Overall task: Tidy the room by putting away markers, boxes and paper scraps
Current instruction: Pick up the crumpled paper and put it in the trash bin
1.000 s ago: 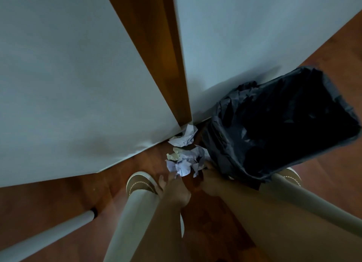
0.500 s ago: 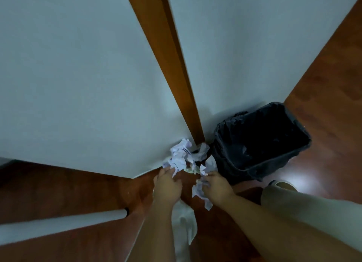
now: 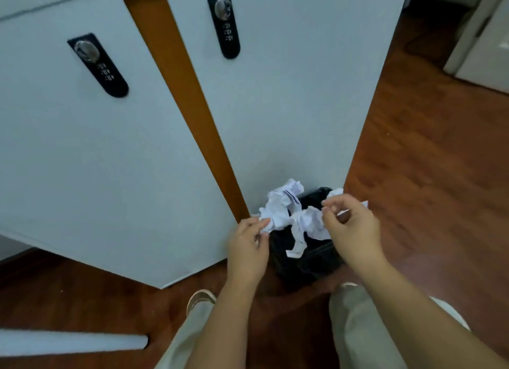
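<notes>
1. Two pale cabinet fronts, the left cabinet [image 3: 91, 153] and the right cabinet [image 3: 289, 98], stand behind the bin, parted by an orange-brown wooden strip [image 3: 187, 93]; each carries a black combination lock [image 3: 97, 65] high up.
2. Reddish wooden floor [image 3: 429, 159] spreads to the right of the bin and in front of it.
3. Black-lined bin [image 3: 305, 261] stands on the floor against the foot of the right cabinet, mostly hidden behind the hands and paper.
4. Left hand [image 3: 248, 248] is just left of the bin, fingers curled, pinching one crumpled paper scrap [image 3: 281, 203] that is up above the bin's far-left edge.
5. Right hand [image 3: 351, 228] is above the bin's right side, fingers bent round a second bunch of crumpled paper [image 3: 308, 222], from which a strip hangs toward the bin's mouth.
6. Pale trouser legs and a shoe [image 3: 201, 298] show in front of the bin.
7. White tube [image 3: 71, 342] lies on the floor, well left of the bin.
</notes>
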Motion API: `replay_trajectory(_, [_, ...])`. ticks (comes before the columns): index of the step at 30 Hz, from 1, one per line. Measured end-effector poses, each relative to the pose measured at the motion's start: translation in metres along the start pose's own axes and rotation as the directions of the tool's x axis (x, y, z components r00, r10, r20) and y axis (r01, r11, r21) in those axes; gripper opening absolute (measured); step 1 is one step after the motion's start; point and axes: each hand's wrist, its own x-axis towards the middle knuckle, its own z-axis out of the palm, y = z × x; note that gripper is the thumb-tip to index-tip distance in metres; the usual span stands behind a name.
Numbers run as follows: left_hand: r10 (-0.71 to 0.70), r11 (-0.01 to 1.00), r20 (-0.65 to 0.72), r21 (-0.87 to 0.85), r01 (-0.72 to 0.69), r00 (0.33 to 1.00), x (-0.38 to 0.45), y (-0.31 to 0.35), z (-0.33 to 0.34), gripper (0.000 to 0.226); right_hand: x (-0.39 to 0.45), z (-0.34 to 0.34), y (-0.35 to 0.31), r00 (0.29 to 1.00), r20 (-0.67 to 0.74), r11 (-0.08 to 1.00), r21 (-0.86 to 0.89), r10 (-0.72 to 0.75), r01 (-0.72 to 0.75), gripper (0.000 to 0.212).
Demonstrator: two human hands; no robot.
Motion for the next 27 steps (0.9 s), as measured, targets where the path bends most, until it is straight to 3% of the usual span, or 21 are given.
replay_trajectory(2, [0.020, 1.000, 0.072, 0.019, -0.022, 0.997, 0.008, 0.010, 0.023, 0.028, 0.015, -0.023, 0.002, 0.994, -0.098, 0.999, -0.004, 0.038, -0.039, 0.016])
replay_trajectory(5, [0.020, 0.996, 0.204, 0.086, -0.039, 0.979, 0.017, 0.014, 0.044, 0.034, 0.032, -0.032, 0.013, 0.993, -0.094, 0.997, -0.023, 0.073, -0.075, 0.018])
replay_trajectory(10, [-0.066, 0.993, 0.236, 0.114, 0.040, 0.970, 0.022, -0.004, 0.039, 0.040, 0.062, -0.018, 0.031, 0.993, 0.084, 0.990, -0.121, 0.087, -0.077, 0.024])
replay_trajectory(13, [-0.148, 0.982, 0.181, 0.140, 0.123, 0.972, 0.021, -0.027, 0.026, 0.037, 0.069, 0.000, 0.038, 0.961, 0.196, 0.954, -0.263, 0.196, -0.142, 0.047])
replay_trajectory(15, [-0.255, 0.962, 0.174, 0.145, 0.232, 0.951, 0.018, -0.045, 0.018, 0.038, 0.063, 0.017, 0.037, 0.953, 0.203, 0.946, -0.279, 0.223, -0.162, 0.050])
replay_trajectory(18, [-0.410, 0.906, 0.206, 0.209, 0.369, 0.889, 0.012, -0.075, 0.009, 0.045, 0.036, 0.051, 0.034, 0.933, 0.328, 0.948, -0.316, 0.148, -0.039, 0.045])
replay_trajectory(21, [-0.521, 0.848, 0.280, 0.273, 0.454, 0.806, 0.005, -0.127, 0.008, 0.049, -0.003, 0.091, 0.041, 0.802, 0.597, 0.921, -0.320, 0.015, 0.221, 0.045])
replay_trajectory(23, [-0.578, 0.814, 0.294, 0.281, 0.509, 0.761, 0.001, -0.185, 0.018, 0.049, -0.020, 0.119, 0.056, 0.697, 0.716, 0.888, -0.342, 0.034, 0.308, 0.048])
replay_trajectory(25, [-0.629, 0.776, 0.323, 0.302, 0.553, 0.707, -0.001, -0.214, 0.024, 0.045, -0.026, 0.147, 0.075, 0.634, 0.755, 0.890, -0.391, 0.165, 0.234, 0.052])
replay_trajectory(27, [-0.597, 0.800, 0.361, 0.333, 0.500, 0.716, -0.001, -0.219, 0.024, 0.034, -0.024, 0.168, 0.091, 0.592, 0.745, 0.896, -0.436, 0.306, 0.086, 0.054])
